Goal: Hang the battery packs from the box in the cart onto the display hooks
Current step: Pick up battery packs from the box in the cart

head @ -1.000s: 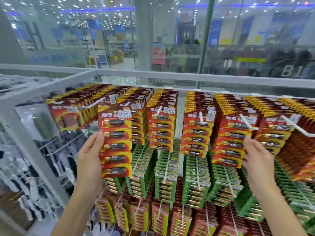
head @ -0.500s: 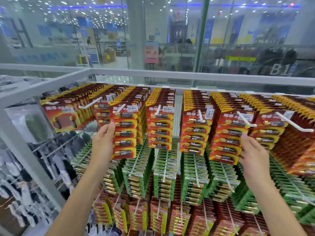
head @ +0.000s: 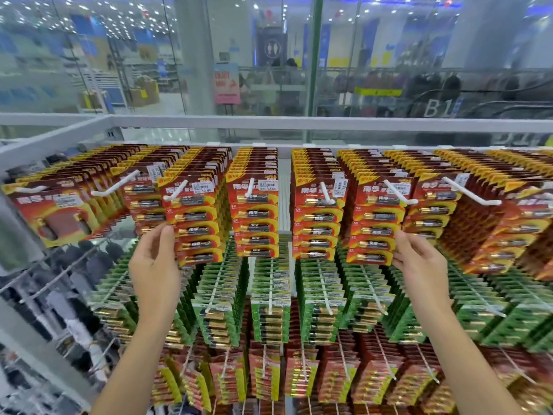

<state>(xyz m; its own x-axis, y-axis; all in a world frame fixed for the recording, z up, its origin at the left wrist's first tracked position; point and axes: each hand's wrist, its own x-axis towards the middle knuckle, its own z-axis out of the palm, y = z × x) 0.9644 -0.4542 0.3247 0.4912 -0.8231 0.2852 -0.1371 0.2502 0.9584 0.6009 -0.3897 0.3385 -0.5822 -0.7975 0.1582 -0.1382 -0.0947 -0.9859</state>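
Head: left hand (head: 154,266) apparently pinches left edge, hung battery pack (head: 195,218).

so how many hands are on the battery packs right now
2. The left hand touches the left edge of the left-of-centre red pack; the right hand touches the right edge of the right-of-centre red pack. None appears hidden.

Bright, even store lighting; ceiling lights glare on the glass, edges bend and blur.
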